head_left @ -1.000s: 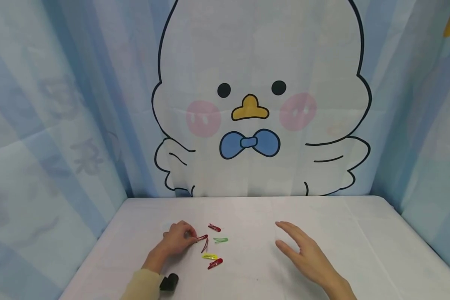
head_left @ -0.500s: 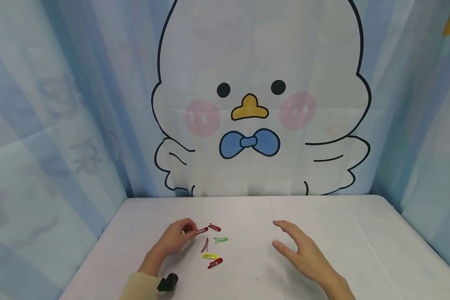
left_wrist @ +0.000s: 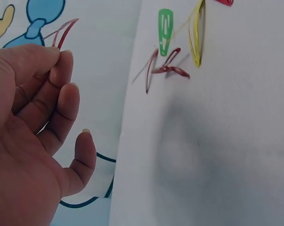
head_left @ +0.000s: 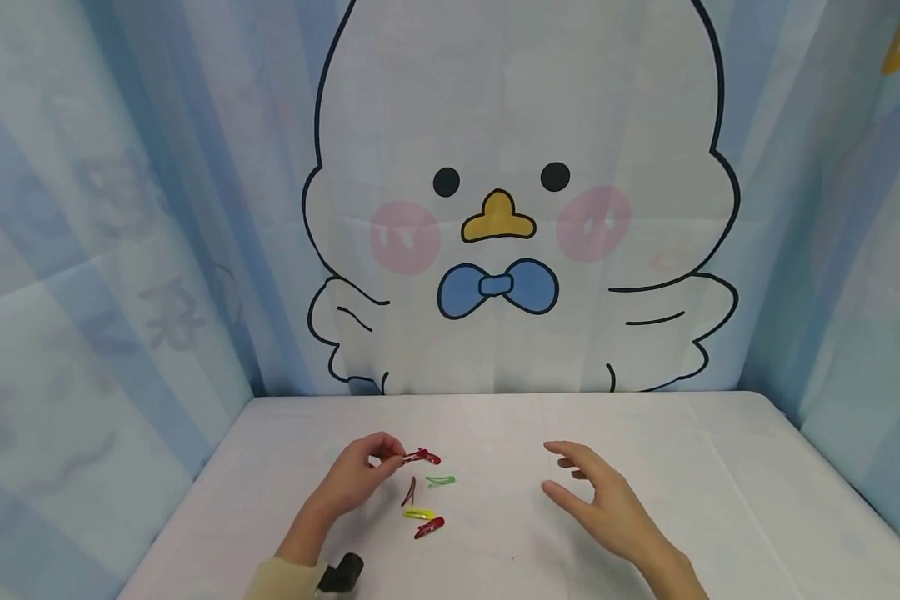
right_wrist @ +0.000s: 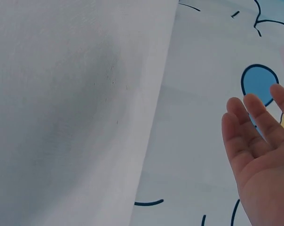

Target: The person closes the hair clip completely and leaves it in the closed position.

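Observation:
My left hand (head_left: 356, 473) pinches a red snap hair clip (left_wrist: 66, 35) between thumb and index finger, above the far left of the white table. In the head view this clip overlaps a second red hair clip (head_left: 433, 459) on the tabletop; whether they touch, I cannot tell. Nearer lie a thin dark-red clip (head_left: 409, 492), a green hair clip (head_left: 441, 481), a yellow hair clip (head_left: 418, 514) and a glossy red hair clip (head_left: 430, 527). Off to the right, my right hand (head_left: 607, 504) hovers with fingers spread and holds nothing.
The white-covered table (head_left: 555, 550) ends at a curtain (head_left: 495, 350) printed with a cartoon bird. Similar blue-and-white curtains rise on both sides. A black object (head_left: 342, 572) sits by the left sleeve (head_left: 288, 579).
My left hand has carried the pinched red clip away from the thin dark-red clip, farther back and slightly right to the far red clip. My right hand has shifted slightly left.

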Available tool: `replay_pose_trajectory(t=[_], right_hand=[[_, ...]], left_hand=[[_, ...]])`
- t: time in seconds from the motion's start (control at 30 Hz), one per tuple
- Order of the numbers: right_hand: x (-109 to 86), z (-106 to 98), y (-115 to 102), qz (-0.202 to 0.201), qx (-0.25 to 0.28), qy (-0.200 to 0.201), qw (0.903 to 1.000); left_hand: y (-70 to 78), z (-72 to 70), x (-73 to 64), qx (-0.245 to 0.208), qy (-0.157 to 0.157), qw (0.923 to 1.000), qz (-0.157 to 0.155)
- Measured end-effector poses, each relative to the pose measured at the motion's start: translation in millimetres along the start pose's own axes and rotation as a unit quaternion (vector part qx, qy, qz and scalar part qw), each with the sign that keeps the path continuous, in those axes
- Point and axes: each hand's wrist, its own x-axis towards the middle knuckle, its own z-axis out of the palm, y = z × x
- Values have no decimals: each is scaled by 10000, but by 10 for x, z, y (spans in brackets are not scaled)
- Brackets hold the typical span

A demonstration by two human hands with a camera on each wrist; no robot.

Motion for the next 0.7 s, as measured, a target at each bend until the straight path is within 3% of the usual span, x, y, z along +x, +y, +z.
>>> replay_pose_trajectory(t=[0.33,0.7], right_hand=[[26,24,7,-63,213,13,9998],[56,58,-30,-85,273,13,9996]], left_hand=[[116,65,-87,-381,97,9992,-7],[197,207,-160,-719,-97,9971,208]])
